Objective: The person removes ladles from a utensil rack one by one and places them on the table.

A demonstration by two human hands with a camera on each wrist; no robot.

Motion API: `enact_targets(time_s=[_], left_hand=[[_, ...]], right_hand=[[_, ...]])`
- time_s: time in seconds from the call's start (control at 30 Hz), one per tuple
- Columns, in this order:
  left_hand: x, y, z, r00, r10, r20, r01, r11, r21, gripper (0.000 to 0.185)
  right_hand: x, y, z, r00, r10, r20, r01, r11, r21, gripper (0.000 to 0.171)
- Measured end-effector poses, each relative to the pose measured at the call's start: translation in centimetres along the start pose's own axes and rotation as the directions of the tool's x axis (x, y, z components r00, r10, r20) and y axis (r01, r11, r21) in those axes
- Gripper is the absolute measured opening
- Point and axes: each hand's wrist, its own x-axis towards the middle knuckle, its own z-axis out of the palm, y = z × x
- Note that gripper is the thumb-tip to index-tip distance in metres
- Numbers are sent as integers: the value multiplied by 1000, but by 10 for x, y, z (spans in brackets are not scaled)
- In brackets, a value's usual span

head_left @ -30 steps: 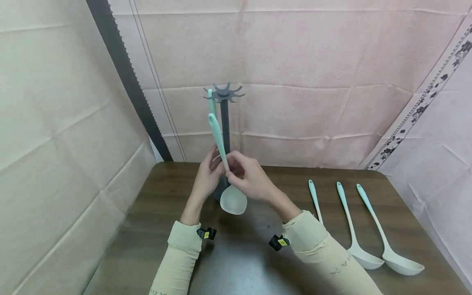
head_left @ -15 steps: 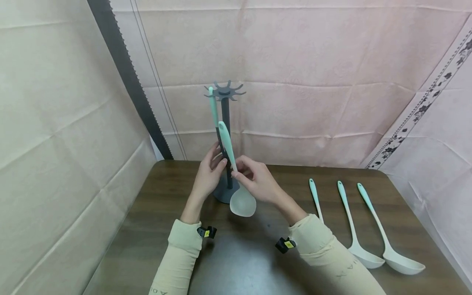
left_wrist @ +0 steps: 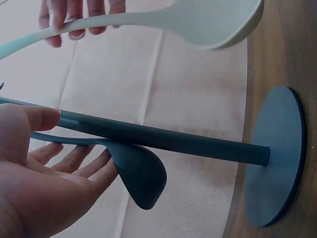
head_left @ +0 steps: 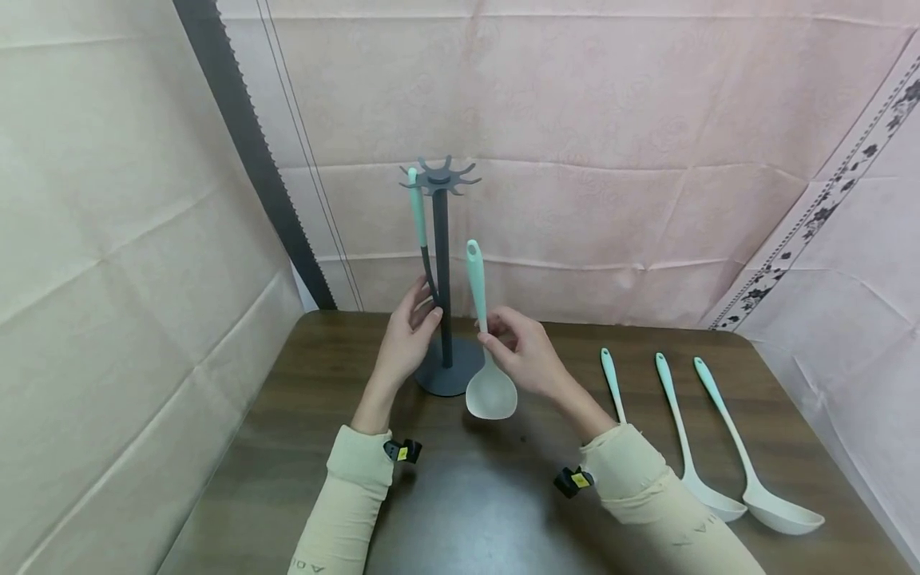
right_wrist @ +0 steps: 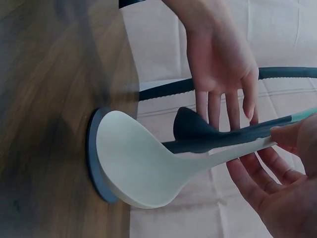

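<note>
The right hand (head_left: 528, 357) pinches a pale spoon (head_left: 491, 391) by its handle, upright, bowl down just above the table (head_left: 460, 495) near the far edge, beside the rack (head_left: 442, 271); the left hand (head_left: 406, 339), fingers loose and straight, rests against the rack's post and the dark spoon (left_wrist: 138, 181) hanging there. To hang it well, I would keep the post steadied, lift the handle's hole to a free hook and seat it squarely. Against the earlier frames, the spoon has moved right, clear of the left hand.
</note>
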Motion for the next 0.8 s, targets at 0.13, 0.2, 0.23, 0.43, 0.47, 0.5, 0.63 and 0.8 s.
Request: enact_targets(time_s=[0.13, 0.2, 0.23, 0.43, 0.47, 0.5, 0.63, 0.8], left_hand=[[0, 0, 0, 1000, 8, 7, -8, 1000, -16, 63], [0, 1, -1, 1000, 8, 10, -8, 1000, -21, 62], [0, 0, -1, 1000, 7, 10, -7, 1000, -25, 62], [0, -1, -1, 1000, 6, 17, -6, 1000, -25, 62], [1, -1, -1, 1000, 7, 19, -7, 1000, -24, 62], [1, -1, -1, 1000, 7, 19, -6, 1000, -25, 62], [1, 0, -1, 1000, 10, 20, -9, 999, -31, 62], [1, -1, -1, 1000, 19, 18, -19, 999, -39, 62]], right_hand=[[-4, 4, -5, 999, 42, -5, -42, 999, -7, 14], [-6, 6, -8, 998, 61, -8, -61, 998, -17, 14], [-7, 7, -9, 998, 68, -9, -69, 997, -18, 14], [-14, 12, -21, 994, 109, -26, -110, 993, -31, 16], [-15, 13, -23, 993, 114, -28, -115, 993, -32, 16], [-16, 14, -25, 993, 118, -30, -119, 992, -30, 16], [-20, 18, -32, 991, 132, -28, -132, 991, -21, 17], [-26, 22, -41, 989, 148, -26, -148, 989, -18, 19]])
